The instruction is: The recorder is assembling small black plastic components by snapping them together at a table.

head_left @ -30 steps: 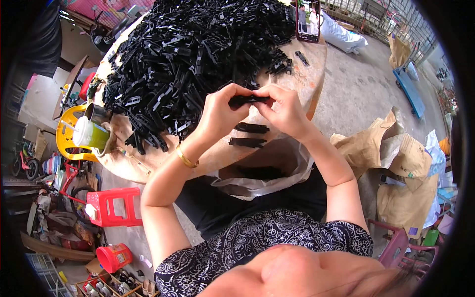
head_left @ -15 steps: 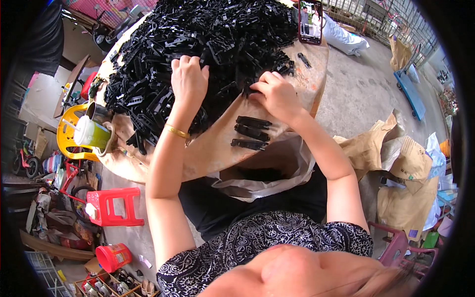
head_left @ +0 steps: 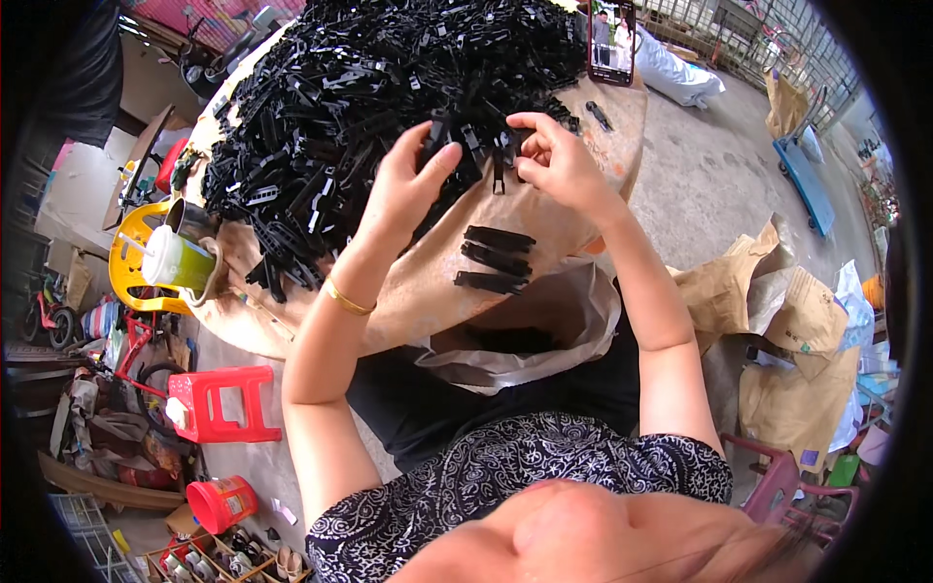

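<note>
Holding left hand (head_left: pixel 400 189) spread at the pile (head_left: pixel 340 107) and right hand (head_left: pixel 561 170) nearer, just right of a black clip (head_left: pixel 501 157) pointing lengthwise bodyward; impossible to tell whether pinching it.

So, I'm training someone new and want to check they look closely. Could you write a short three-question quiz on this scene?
1. Multiple choice: which arm wears the gold-coloured bangle?
A) left
B) right
C) both

2. True or false: a few black pieces lie in a small row apart from the main heap, near the front edge of the table.

3. Put in order from the picture's left to its right: the phone, the drink cup, the main heap.

Key:
1. A
2. True
3. Drink cup, main heap, phone
</note>
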Demonstrator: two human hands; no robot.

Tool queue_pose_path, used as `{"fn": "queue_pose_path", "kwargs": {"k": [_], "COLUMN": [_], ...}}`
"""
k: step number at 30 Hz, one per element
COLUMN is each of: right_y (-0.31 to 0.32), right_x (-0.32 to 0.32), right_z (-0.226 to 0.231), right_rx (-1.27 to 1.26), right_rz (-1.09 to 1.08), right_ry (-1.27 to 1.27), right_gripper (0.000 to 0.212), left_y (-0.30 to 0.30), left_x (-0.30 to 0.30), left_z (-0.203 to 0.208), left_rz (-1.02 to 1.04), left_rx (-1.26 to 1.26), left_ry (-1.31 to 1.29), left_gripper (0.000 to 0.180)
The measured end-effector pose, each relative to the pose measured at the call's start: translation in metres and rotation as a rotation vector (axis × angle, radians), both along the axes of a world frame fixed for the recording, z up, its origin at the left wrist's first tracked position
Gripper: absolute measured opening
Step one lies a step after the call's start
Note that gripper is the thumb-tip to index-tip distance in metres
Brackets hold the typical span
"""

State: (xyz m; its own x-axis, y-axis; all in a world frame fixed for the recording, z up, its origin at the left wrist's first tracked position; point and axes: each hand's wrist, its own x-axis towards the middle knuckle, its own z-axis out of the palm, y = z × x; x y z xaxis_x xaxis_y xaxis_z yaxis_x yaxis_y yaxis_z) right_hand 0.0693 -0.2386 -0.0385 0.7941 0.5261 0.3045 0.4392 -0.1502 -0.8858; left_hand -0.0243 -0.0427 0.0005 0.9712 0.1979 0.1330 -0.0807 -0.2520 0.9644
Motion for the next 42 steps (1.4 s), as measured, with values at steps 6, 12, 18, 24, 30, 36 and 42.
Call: {"fn": "queue_pose_path", "kwargs": {"k": [6, 12, 18, 24, 30, 36, 42], "right_y": [0.01, 0.012, 0.008, 0.006, 0.004, 0.003, -0.008], "right_x": [-0.018, -0.049, -0.049, -0.044, -0.037, -0.053, -0.045], "right_z": [0.007, 0.001, -0.002, -0.003, -0.006, 0.008, 0.006], "right_rx": [0.59, 0.571, 0.44, 0.357, 0.227, 0.361, 0.053], "right_rz": [0.128, 0.123, 0.048, -0.052, -0.005, 0.009, 0.121], "right_ry": [0.266, -0.008, -0.336, -0.62, -0.806, -0.303, -0.051], "right_gripper": [0.021, 0.022, 0.018, 0.019, 0.022, 0.029, 0.038], "left_y": [-0.007, -0.011, -0.02, -0.015, -0.018, -0.013, -0.016], "left_x": [-0.003, -0.005, -0.013, -0.011, -0.013, -0.012, -0.016], "left_z": [-0.011, -0.023, -0.006, -0.006, -0.008, -0.01, -0.006], "left_rz": [-0.153, -0.181, -0.206, -0.234, -0.213, -0.184, -0.133], "left_rx": [-0.568, -0.153, -0.144, -0.572, -0.367, 0.055, 0.454], "left_ry": [0.126, -0.081, 0.015, 0.17, 0.145, 0.013, -0.117], "left_gripper": [0.023, 0.025, 0.035, 0.025, 0.025, 0.031, 0.028]}}
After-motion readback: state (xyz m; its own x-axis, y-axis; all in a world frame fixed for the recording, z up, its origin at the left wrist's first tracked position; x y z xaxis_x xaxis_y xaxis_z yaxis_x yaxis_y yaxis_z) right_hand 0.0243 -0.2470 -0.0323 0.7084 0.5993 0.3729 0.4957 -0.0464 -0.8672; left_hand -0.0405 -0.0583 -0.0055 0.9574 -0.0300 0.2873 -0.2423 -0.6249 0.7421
